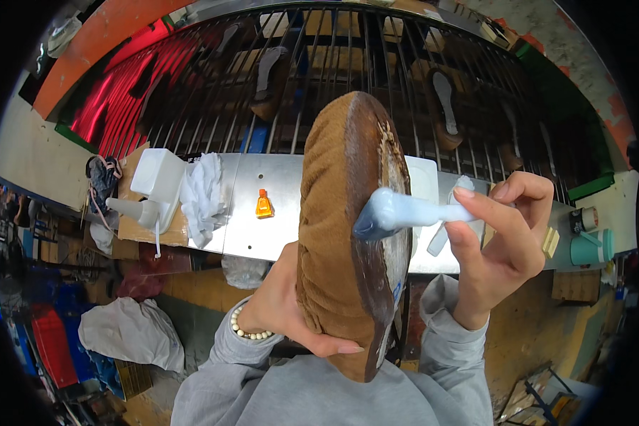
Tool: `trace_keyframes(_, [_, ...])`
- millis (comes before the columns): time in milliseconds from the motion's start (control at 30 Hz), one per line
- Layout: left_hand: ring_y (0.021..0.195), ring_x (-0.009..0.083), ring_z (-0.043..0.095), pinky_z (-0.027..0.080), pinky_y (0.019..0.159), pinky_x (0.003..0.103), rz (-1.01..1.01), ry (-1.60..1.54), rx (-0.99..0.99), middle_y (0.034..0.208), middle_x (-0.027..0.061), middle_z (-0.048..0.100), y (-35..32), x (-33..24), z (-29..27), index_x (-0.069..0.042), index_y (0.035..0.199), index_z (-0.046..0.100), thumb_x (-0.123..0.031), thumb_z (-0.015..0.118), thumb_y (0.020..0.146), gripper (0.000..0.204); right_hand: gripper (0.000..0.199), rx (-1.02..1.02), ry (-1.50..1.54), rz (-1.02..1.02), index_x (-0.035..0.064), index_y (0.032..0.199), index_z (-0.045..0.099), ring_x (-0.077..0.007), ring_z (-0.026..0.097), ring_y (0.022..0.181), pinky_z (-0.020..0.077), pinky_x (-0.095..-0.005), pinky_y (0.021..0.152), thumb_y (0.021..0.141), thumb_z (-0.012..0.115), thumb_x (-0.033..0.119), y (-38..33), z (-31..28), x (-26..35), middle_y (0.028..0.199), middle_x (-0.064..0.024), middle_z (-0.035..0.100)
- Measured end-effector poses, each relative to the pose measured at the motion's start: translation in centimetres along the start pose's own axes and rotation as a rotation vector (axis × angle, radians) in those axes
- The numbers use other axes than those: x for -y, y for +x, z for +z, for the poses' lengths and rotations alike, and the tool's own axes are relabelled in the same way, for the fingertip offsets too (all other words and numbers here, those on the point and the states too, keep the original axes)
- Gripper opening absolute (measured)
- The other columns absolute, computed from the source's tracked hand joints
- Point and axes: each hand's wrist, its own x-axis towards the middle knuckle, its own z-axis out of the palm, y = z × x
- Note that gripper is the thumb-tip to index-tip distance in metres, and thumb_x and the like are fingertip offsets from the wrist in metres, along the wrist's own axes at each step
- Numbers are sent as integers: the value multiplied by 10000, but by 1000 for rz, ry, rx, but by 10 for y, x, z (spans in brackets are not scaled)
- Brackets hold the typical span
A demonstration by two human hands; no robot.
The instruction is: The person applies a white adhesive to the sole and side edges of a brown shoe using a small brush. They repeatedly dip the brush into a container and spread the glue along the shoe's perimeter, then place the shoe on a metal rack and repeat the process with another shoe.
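From my place far away, I saw a pale cloth bundle [131,334] low on the left. Past it, a white bottle [156,177] with a cone tip was on brown cardboard [131,224]. Crumpled white cloth [202,202] lay just beside the bottle. Next was a little orange bottle [263,206] on the shiny desk [240,231].

My left hand [289,305] was curled around the near part of a big brown shoe [330,213]. Its thumb lay across the fuzzy side, and I could not see all its fingers. The shoe was up in front of the desk, in the middle, with its bottom turned to the right.

A pale brush [405,211] with a dark blue tip was at the shoe's dark edge. It looked like they touched, but I could not be sure. Past that, on the far rack [351,42] of bars, was another shoe [444,103]. My right hand [504,231] pinched the brush's handle between thumb and finger, with the other fingers bent. A green tub [593,247] was off to the right.
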Motion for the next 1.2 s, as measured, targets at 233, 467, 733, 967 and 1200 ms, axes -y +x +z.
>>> trace_keyframes(233, [1150,311,603,471,1001,389,195,238,40,1260,197,590,12,-4,-5,99,1298,528,-333,945,574,940,295,13,-56,-25,39,936,775,-161,450,878,370,-276,764,691,867,175,15,-8,0,956,-40,442])
trace_keyframes(467, [1238,391,574,446,1053,434,239,275,36,1342,272,549,12,-9,-1,124,1341,514,-336,939,573,991,302,-39,3,18,57,940,785,-147,449,863,367,-263,743,667,879,144,24,-9,-13,958,-29,444])
trace_keyframes(733, [1268,389,560,429,1078,438,227,292,21,1386,278,531,9,-19,0,122,1379,478,-333,939,573,1033,453,71,227,-59,132,911,824,-141,443,814,344,-256,668,491,952,240,18,-15,-26,935,-8,437])
trace_keyframes(967, [1252,366,573,434,1070,427,72,212,73,1365,252,557,3,-22,-1,106,1382,480,-326,944,563,1035,502,169,257,-205,162,910,830,-139,429,789,312,-248,643,441,954,289,25,-22,-36,904,1,433])
trace_keyframes(1200, [1170,307,612,462,1021,393,16,70,105,1281,199,598,5,-17,1,94,1341,503,-335,948,559,997,462,296,213,-354,146,915,790,-197,443,795,335,-296,674,584,885,453,35,-35,-44,897,-35,429])
